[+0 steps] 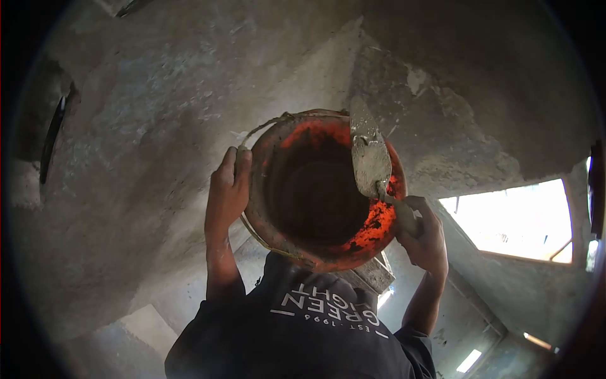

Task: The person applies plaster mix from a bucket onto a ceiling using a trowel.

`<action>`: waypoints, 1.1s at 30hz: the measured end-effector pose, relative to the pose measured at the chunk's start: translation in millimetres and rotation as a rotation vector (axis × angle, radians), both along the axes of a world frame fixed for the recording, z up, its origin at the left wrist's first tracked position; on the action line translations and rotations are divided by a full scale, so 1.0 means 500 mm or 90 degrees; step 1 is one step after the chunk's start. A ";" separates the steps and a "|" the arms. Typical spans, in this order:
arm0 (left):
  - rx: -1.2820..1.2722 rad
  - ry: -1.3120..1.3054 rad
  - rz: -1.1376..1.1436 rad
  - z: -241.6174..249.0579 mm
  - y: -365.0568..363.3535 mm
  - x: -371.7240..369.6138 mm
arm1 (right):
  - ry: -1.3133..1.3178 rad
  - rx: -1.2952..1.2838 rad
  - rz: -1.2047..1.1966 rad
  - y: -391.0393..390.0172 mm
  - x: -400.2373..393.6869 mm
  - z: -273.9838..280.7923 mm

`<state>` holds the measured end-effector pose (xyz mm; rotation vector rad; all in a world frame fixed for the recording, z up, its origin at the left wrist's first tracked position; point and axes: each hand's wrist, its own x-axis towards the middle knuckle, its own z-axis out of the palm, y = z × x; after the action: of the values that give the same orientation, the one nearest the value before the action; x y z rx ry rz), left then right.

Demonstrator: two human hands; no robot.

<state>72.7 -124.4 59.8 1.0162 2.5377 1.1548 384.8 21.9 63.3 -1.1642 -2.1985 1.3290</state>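
An orange bucket (379, 221), smeared with grey mortar, is at the middle of the view in front of my chest. Its inside is dark, so what lies at the bottom is hard to make out. My left hand (228, 189) grips the bucket's left rim, with the fingers closed near the rope-like handle (268, 123). On the other side, my right hand (424, 235) is wrapped around the handle of a trowel (371, 161). The trowel's blade carries wet grey mortar and lies across the bucket's right rim.
A rough grey plastered wall (158, 139) spreads behind the bucket, with a patchy, uneven area (442, 126) at the upper right. A bright window opening (514, 221) is at the right. A dark strip-like object (53, 139) shows at the far left.
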 end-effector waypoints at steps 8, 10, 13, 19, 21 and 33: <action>0.053 0.135 0.047 0.048 -0.039 0.009 | -0.040 0.078 0.089 0.008 -0.042 0.049; 0.069 0.027 0.057 0.096 -0.040 0.031 | -0.026 0.114 0.103 0.006 -0.055 0.063; 0.112 0.001 0.026 0.122 -0.036 0.041 | -0.020 0.143 0.115 -0.002 -0.072 0.088; 0.173 0.110 -0.033 0.127 -0.024 0.044 | 0.037 0.224 0.179 -0.020 -0.087 0.103; 0.199 0.108 -0.033 0.119 -0.019 0.041 | 0.041 0.236 0.184 -0.022 -0.087 0.102; 0.187 0.129 -0.102 0.138 -0.010 0.049 | 0.031 0.165 0.237 -0.003 -0.098 0.116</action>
<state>97.0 -129.5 129.0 1.4456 2.4195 1.4732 336.0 20.3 121.2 -0.6439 -2.5427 1.1356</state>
